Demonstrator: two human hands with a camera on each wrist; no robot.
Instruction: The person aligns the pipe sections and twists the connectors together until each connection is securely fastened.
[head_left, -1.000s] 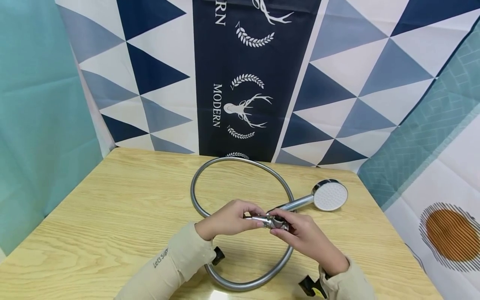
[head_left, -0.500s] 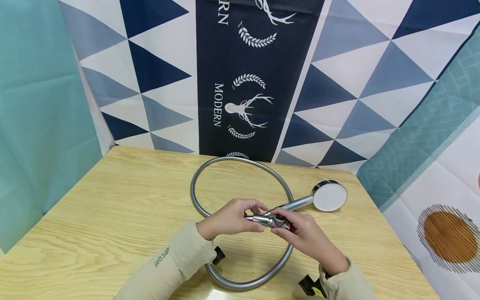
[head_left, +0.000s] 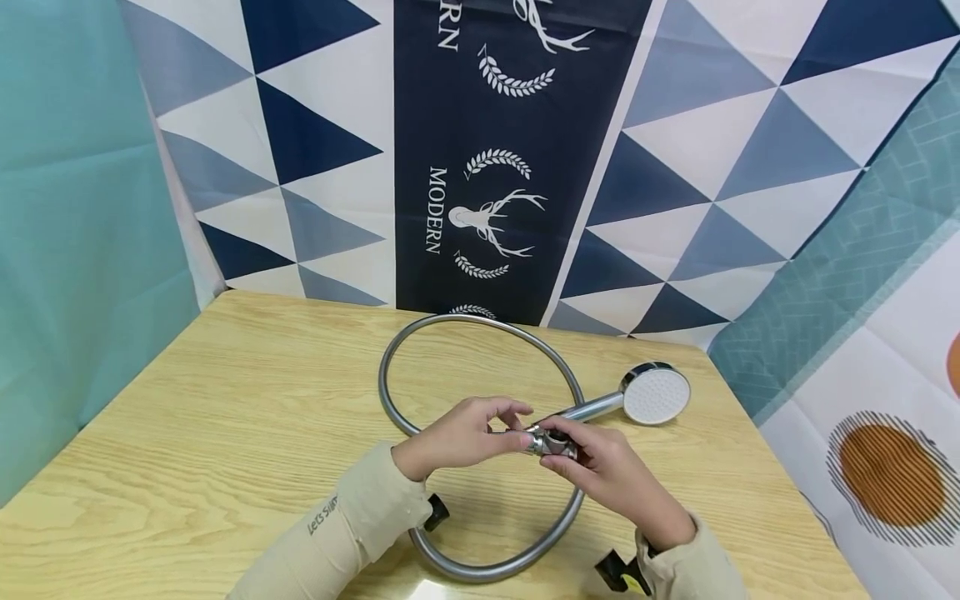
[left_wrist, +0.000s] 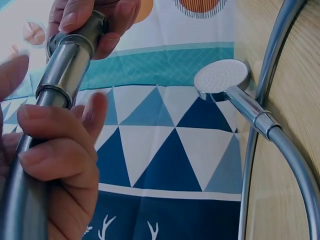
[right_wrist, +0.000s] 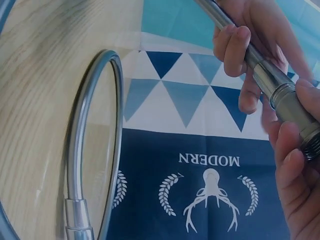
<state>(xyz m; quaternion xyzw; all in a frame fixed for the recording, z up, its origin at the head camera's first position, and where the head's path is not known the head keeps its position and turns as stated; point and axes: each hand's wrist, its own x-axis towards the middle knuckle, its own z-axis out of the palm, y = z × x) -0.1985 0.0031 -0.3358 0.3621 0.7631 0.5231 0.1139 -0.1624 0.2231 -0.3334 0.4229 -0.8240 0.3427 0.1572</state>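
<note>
A metal tube that looks like the shower hose's end (left_wrist: 25,205) lies in my left hand (head_left: 459,435), with fingers curled round it. On that end sits a tapered chrome collar (left_wrist: 65,72). My left thumb lies by the collar in the head view. My right hand (head_left: 609,468) grips a chrome fitting (head_left: 555,443) in line with the collar. In the right wrist view the fitting's far end shows screw threads (right_wrist: 311,146). Fingers partly hide the joint between collar and fitting. Right of the hands, a round shower head (head_left: 656,397) lies on the table, its white face up.
The grey metal shower hose (head_left: 480,318) forms a wide loop on the wooden table (head_left: 247,417), partly beneath both hands. Patterned cloth (head_left: 480,217) hangs behind the table. Plain teal cloth (head_left: 82,208) hangs at the left.
My left thumb has shifted right over the collar, which showed more before. The right hand keeps its grip on the fitting. The head view has shifted slightly.
</note>
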